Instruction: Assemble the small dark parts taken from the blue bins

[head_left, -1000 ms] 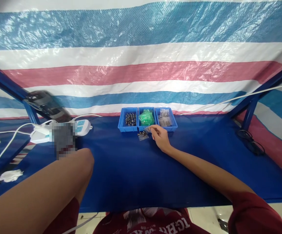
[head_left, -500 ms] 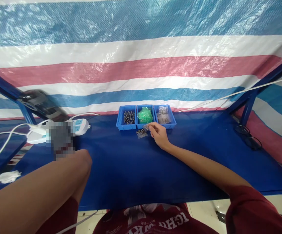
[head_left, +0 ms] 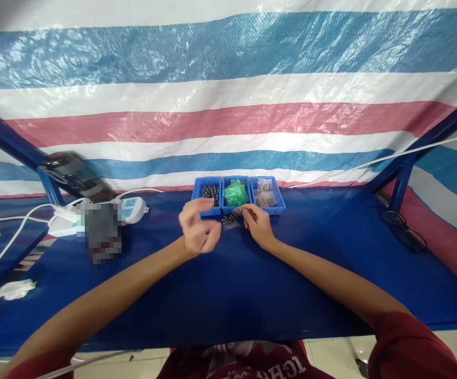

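Observation:
Three blue bins stand side by side at the back of the table. Dark metal parts (head_left: 211, 190) fill the left bin, a green bundle in clear plastic (head_left: 235, 193) lies in the middle one, and small clear bags (head_left: 265, 198) lie in the right one. My right hand (head_left: 257, 223) pinches the edge of a small clear bag with metal pieces (head_left: 230, 221), just before the middle bin. My left hand (head_left: 199, 226) hovers in front of the left bin, fingers curled but apart, with nothing visible in them.
White power strips (head_left: 133, 209) with cables and a blurred dark object (head_left: 104, 231) are on the left, near a dark bottle (head_left: 74, 171). Black glasses (head_left: 406, 231) lie at the right. White crumpled tissue (head_left: 15, 289) is at the left.
My left arm has swung from the left side to the middle, and its hand now shows near the left bin. My right hand stays at the small bag.

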The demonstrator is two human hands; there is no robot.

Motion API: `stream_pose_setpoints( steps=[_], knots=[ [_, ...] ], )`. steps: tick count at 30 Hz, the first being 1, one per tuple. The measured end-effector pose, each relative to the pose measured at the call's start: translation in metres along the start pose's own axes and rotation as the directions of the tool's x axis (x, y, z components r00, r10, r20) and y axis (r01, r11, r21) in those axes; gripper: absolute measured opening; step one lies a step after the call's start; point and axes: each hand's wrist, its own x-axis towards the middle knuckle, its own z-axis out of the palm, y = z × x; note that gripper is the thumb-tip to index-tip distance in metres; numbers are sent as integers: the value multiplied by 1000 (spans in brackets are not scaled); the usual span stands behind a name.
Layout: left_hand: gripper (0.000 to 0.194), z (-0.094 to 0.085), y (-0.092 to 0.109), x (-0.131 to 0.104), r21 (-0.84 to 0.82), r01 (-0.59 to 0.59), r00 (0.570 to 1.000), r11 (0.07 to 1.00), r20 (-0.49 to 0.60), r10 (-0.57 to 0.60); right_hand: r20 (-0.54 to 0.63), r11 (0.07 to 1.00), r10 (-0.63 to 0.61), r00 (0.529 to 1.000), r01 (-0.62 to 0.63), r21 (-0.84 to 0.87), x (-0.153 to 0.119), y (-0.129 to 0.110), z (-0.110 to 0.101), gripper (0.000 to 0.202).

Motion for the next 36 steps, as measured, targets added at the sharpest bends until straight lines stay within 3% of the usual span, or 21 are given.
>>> stream_pose_setpoints(
  steps=[2,4,8,12,15,24,36],
  knots=[
    [14,8,-4,-2,3,-65,994,998,-91,65,2,1000,16,1000,-16,19,0,1,1,23],
    [22,15,-5,-3,-2,-61,989,998,-137,60,1,999,28,1000,-28,21,0,2,2,24],
    [41,19,0,-1,-59,99,994,993,-29,-101,0,999,38,999,-38,16,1,2,2,24],
    [28,18,3,5,-60,97,983,993,164,-86,13,999,34,999,-34,24,1,4,1,22],
    [19,19,1,5,-51,60,976,997,213,-48,31,999,39,999,-40,21,1,5,2,20],
    [19,22,0,3,-133,3,974,991,226,28,102,1000,2,995,-1,-16,0,2,2,18],
    [13,23,-1,-1,-136,0,988,991,156,21,99,992,-73,992,83,-98,-2,1,3,18]
  ],
)
